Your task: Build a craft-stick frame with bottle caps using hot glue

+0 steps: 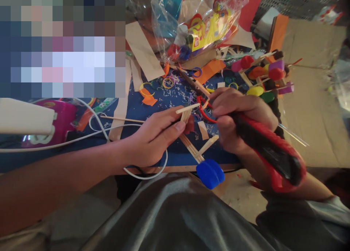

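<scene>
My left hand (pixel 160 134) is closed around a small frame of wooden sticks (pixel 188 145), thumb pressed on it near the top. One short stick (pixel 188 108) lies across the frame's upper end, and another juts out near its lower end. A blue rounded piece (pixel 210 173) is fixed at the bottom, hanging past the table edge. To the right, my right hand (pixel 240 116) grips a red and black utility knife (pixel 273 156), its handle end towards me. The knife's tip is hard to make out near the fingers. Red-handled scissors (pixel 203 110) lie behind, close to the right fingertips.
A stick model with coloured pieces (pixel 262 74) stands at right, beside cardboard (pixel 314 97). A clear plastic bag (pixel 202 28) is behind. White cable (pixel 90 141) and a pink box (pixel 62 116) are at left. Paper scraps and rubber bands litter the blue table (pixel 136 108).
</scene>
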A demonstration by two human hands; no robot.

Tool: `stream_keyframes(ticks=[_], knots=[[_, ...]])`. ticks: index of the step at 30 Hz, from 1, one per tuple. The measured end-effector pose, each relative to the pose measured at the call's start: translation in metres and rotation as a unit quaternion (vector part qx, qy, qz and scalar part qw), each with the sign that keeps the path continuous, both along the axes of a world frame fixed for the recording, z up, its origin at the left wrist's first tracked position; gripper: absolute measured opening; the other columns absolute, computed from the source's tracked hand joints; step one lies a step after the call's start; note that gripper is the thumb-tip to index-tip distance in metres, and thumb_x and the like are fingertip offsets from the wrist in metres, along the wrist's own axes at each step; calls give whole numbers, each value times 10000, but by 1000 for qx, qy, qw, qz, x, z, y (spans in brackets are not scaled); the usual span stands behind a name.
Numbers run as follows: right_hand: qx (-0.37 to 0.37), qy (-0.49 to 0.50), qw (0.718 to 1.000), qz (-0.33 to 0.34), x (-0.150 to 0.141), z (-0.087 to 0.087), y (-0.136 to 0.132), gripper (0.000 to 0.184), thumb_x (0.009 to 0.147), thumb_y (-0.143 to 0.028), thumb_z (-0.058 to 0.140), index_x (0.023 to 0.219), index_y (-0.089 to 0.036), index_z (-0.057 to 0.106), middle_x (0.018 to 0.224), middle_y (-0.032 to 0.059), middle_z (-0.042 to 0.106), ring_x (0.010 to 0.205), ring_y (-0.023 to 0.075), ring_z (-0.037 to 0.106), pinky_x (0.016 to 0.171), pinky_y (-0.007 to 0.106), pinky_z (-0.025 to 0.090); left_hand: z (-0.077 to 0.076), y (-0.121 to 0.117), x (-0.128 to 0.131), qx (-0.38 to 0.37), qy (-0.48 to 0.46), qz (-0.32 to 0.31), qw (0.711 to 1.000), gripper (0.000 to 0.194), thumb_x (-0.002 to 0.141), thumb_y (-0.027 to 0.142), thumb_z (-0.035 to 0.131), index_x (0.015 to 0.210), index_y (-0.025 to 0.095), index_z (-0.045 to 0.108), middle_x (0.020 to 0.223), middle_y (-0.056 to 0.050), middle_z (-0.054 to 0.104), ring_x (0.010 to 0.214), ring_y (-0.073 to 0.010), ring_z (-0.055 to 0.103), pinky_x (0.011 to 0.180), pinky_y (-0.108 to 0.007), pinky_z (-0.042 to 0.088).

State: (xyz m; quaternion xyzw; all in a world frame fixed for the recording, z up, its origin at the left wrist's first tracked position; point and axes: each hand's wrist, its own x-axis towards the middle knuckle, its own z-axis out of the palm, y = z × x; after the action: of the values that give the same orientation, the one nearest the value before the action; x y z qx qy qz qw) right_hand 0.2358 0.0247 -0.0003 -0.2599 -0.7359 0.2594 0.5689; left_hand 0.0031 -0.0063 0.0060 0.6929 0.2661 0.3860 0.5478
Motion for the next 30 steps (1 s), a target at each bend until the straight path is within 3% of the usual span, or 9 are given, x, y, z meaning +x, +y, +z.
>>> stream_keyframes(ticks=[2, 4, 8, 13, 24, 28, 30], knots=[[57, -28, 998, 19, 2, 0, 0, 114, 974, -337, 885, 1039, -289, 805, 758, -25, 747, 705, 188, 708, 829, 445, 632, -1, 0, 1, 32, 3, -3, 999, 327, 1176, 446, 569, 1020, 183, 683, 950, -56, 696, 847, -178, 633, 804, -316, 539], [85, -42, 995, 32, 2, 0, 0, 186, 924, -282, 936, 1069, -309, 822, 757, -30, 772, 651, 187, 686, 758, 438, 606, -3, 0, 2, 66, 13, -4, 998, 313, 1171, 433, 586, 1019, 180, 690, 979, -59, 703, 881, -180, 649, 840, -312, 547], [44, -43, 998, 28, -3, 2, -5, 222, 876, -314, 986, 1020, -337, 820, 689, -47, 727, 621, 192, 651, 752, 457, 584, -9, 0, 3, 106, 54, 4, 993, 327, 1186, 435, 548, 1031, 183, 687, 982, -57, 700, 876, -172, 658, 814, -291, 554], [-10, -8, 1000, 26, -6, 6, -16, 181, 885, -256, 961, 992, -300, 822, 709, -31, 745, 641, 194, 651, 797, 482, 569, -13, 1, 4, 136, 34, 9, 990, 267, 1173, 427, 601, 1107, 185, 691, 991, -33, 727, 894, -154, 679, 825, -253, 560], [-35, -36, 997, 66, -1, 9, -14, 103, 947, -284, 920, 967, -304, 821, 741, -25, 780, 657, 166, 694, 762, 431, 600, -1, 3, 5, 87, 59, -9, 994, 409, 1151, 554, 617, 1082, 162, 713, 930, -28, 728, 824, -145, 647, 780, -249, 542], [4, 9, 997, 81, -6, 5, -12, 146, 903, -197, 925, 957, -253, 801, 746, -17, 794, 621, 153, 686, 706, 403, 585, 2, 3, 4, 75, 69, -17, 995, 403, 1149, 543, 623, 1096, 156, 723, 950, -32, 736, 815, -140, 635, 787, -242, 539], [11, 25, 997, 71, -8, 3, -12, 146, 905, -238, 935, 945, -258, 796, 752, -22, 798, 596, 145, 664, 691, 399, 593, 2, 3, 4, 69, 70, -19, 995, 400, 1143, 543, 634, 1103, 156, 727, 959, -35, 740, 814, -140, 629, 790, -240, 535]])
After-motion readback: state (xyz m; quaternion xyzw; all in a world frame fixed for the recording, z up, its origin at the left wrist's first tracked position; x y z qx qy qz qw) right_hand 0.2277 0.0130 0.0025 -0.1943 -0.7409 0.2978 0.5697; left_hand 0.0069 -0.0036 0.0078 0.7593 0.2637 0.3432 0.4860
